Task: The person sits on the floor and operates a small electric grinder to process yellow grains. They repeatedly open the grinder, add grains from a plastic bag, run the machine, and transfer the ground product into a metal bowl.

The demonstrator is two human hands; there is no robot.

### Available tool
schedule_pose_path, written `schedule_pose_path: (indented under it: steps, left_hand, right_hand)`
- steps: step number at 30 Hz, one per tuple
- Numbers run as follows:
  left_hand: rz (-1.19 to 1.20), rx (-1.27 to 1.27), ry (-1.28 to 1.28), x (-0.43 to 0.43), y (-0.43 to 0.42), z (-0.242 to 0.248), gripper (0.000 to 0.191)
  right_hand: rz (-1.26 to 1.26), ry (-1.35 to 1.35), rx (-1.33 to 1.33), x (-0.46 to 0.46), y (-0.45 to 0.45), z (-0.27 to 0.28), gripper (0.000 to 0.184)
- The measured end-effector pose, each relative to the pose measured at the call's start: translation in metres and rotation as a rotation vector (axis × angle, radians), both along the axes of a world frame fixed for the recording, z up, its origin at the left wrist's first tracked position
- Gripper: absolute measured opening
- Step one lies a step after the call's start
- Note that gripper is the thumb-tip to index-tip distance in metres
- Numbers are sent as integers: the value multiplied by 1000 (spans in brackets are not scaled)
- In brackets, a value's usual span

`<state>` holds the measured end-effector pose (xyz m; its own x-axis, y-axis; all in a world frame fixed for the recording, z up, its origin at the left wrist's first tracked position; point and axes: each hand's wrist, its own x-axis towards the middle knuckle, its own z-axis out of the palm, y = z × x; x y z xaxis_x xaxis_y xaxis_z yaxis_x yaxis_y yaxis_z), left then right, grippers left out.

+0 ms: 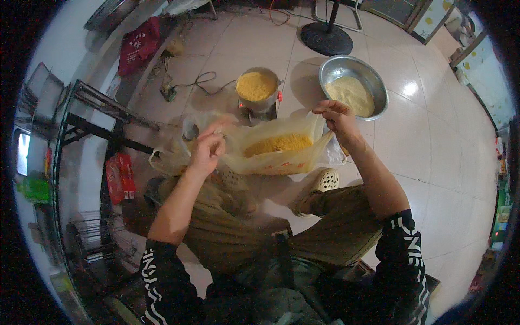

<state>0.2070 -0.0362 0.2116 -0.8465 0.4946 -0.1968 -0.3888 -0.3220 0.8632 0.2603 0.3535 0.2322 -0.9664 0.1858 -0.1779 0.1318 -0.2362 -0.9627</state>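
A translucent plastic bag point(268, 164) with red print lies open on its side between my feet and holds a heap of yellow powder point(280, 145). My left hand point(208, 151) pinches the bag at its left edge; the fingers are slightly blurred. At the opposite end, my right hand point(339, 120) grips the bag's rim and holds it up. Just beyond the bag stands a metal grinder point(260, 103) with a red knob, its round bowl full of yellow powder. To its right, a steel basin point(380, 91) contains a paler, grainy powder point(349, 95).
A black power cord point(199, 81) runs from the grinder to a socket block point(167, 92) on the tiled floor. Behind the basin is a round black stand base point(327, 38). On the left are a dark table frame point(113, 132) and red packets point(120, 176).
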Motion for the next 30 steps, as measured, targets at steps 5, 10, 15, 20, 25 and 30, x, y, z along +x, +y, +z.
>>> schedule_pose_path:
  steps: [5,10,15,20,25,30]
  left_hand:
    - [155,-54,60,5,15,29,45]
    - [173,3,-31,-24,-11,9,43]
    - [110,-185,-259,-65,1,-15,32]
    - [230,-310,-418,-138,-21,-64,27]
    - [328,-488,-508,-168,15,-81,25]
    - [86,-589,-547,-203,16,-118,26]
  right_hand:
    - [7,14,31,-13,-9,3,18]
    - [46,-8,31,-37,-22,3,23]
    - [169,-176,-86,-57,-6,-43,35]
    - [118,-255,-349,-75,-6,-52,54]
    - [66,-303,-361,-95,16,-119,51]
    - [-1,-448,-320,-114,1,-167,69]
